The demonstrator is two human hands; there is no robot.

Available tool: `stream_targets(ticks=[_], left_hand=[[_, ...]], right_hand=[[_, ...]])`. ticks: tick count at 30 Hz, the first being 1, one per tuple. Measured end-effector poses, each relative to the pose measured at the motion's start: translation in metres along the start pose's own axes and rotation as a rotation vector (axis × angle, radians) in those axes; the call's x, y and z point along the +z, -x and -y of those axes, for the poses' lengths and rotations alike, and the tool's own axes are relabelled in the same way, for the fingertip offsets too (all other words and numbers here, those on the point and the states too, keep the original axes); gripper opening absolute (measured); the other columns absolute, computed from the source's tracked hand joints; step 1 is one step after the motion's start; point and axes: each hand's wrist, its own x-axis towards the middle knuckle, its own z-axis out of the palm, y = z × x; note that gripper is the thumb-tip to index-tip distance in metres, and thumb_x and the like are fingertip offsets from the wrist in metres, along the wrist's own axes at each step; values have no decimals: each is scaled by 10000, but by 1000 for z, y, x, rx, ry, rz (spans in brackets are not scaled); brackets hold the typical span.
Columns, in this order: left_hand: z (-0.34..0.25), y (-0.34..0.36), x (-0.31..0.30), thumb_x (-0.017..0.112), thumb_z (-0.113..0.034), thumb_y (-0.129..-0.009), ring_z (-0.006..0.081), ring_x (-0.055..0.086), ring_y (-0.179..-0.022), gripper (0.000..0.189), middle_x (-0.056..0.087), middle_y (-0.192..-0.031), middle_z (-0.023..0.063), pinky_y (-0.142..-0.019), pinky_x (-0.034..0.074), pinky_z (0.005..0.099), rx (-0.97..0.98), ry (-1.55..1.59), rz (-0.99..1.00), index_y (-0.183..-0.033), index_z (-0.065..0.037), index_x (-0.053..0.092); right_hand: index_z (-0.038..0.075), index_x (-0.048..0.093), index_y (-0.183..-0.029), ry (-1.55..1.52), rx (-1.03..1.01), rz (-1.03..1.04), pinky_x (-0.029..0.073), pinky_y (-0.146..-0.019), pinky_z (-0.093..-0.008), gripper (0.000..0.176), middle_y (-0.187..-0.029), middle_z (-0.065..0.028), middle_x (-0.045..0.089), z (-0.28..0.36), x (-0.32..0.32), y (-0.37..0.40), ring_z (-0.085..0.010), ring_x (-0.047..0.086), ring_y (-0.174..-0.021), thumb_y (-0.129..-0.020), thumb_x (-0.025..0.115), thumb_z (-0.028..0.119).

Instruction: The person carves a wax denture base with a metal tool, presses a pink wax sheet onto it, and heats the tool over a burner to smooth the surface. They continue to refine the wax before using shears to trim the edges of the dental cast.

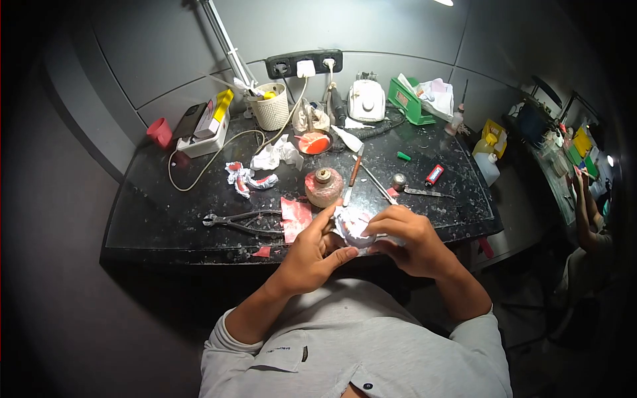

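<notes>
Over the front edge of the bench, my left hand (310, 252) cradles a whitish, plaster-like piece (353, 227) from the left, thumb along its lower side. From the right, my right hand (408, 235) has its bent fingers pressed on the same piece. Glare and the fingers hide much of its shape. Just beyond stands a round pinkish burner bottle (323, 189) with a metal top. A pink wax sheet (296, 219) lies left of my hands, beside long-handled pliers (240, 222). A brown-handled knife (355, 171) points toward the piece.
Crumpled white paper (277, 154) and red-white scraps (242, 180) lie at left. A red lighter (434, 174), a small metal ball (399, 179) and a slim metal tool (428, 193) lie at right. Behind stand a wicker-like basket (271, 109) and a green box (410, 103). Another person (587, 219) sits far right.
</notes>
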Motion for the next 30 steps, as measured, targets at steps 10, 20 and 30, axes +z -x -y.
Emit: stream_targets(ticks=[10,20,30], left_hand=[[4,-1,-19,697,103,-878,156,672,-958,555,625,-1080,127,-799,599,303,58,392,-115,-1364,21,442],[14,9,-78,710,47,-894,165,673,-969,479,655,-1134,125,-793,602,291,316,125,-521,-1328,22,509],[27,7,-79,703,48,-903,148,659,-911,474,656,-1098,105,-740,602,288,351,133,-566,-1338,16,518]], right_hand=[[77,639,-1312,96,12,-63,474,-989,-406,487,-1211,-131,700,-1,-16,12,-316,649,-1154,-863,807,161],[52,656,-1276,634,603,-854,513,-906,-336,410,-1216,-111,721,-101,-194,174,-193,675,-1045,-897,781,143],[13,717,-794,382,1297,-620,496,-636,-332,103,-687,-35,651,-319,-174,361,-116,615,-685,-762,782,86]])
